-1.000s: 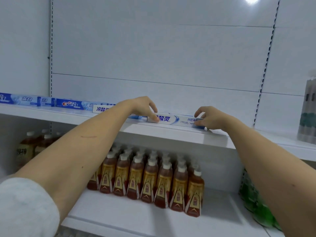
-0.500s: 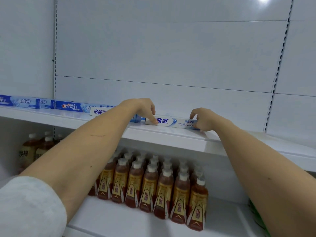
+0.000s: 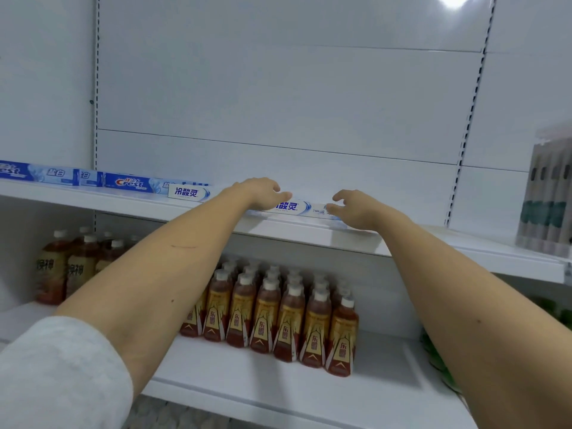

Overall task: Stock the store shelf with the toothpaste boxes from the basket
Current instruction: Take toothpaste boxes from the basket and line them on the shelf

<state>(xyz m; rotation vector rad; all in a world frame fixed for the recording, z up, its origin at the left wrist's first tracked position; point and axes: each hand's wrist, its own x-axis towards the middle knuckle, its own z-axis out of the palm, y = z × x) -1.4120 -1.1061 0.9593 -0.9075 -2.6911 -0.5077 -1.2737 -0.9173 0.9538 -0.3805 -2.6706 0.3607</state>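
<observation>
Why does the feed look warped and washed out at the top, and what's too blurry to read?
Head view: a ceiling-light glare spot bleaches the back panel's top; the wide-angle lens bows the upper shelf and its uprights; the packs at the right edge are smeared, while the white toothpaste box between both hands stays legible.

We see bare upper shelf (image 3: 433,239) to the right of the toothpaste box (image 3: 297,207), packets (image 3: 548,199) blocking its far right end, more boxes (image 3: 130,182) lining the left, bottles (image 3: 278,311) crowding below.

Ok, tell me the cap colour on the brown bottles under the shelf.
White caps on the brown bottles, clearest in the head view.
</observation>
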